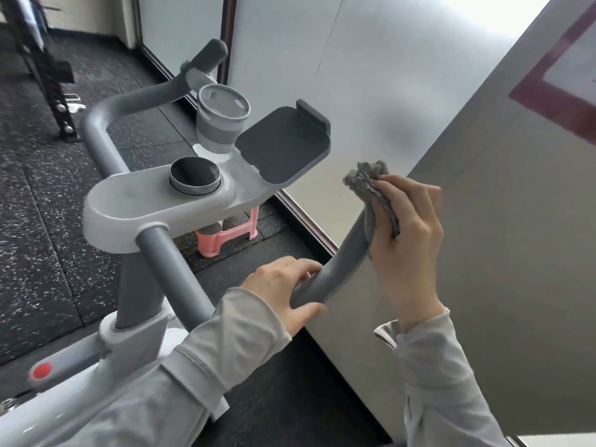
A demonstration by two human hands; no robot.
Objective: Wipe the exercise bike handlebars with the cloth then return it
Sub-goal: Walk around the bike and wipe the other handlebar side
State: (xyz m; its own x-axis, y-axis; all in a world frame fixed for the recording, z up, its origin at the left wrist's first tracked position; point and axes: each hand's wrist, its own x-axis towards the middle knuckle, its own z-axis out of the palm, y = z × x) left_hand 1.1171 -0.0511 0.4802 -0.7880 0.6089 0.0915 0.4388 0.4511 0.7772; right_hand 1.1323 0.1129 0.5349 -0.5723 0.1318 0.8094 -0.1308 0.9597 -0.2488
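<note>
The exercise bike's grey handlebar runs in a loop around a white console (129, 204). Its right arm (342, 266) rises at the centre right of the view. My right hand (409, 227) grips a crumpled grey cloth (364, 179) wrapped over the upper end of that arm. My left hand (283, 288) clasps the same bar lower down, at its bend. The left arm of the handlebar (106, 124) curves away at the upper left and is bare.
The console carries a round black dial (193, 175), a grey cup (222, 117) and a dark tablet tray (283, 150). A pink stool (229, 237) stands on the speckled black floor under it. A frosted glass wall and a grey panel lie close on the right.
</note>
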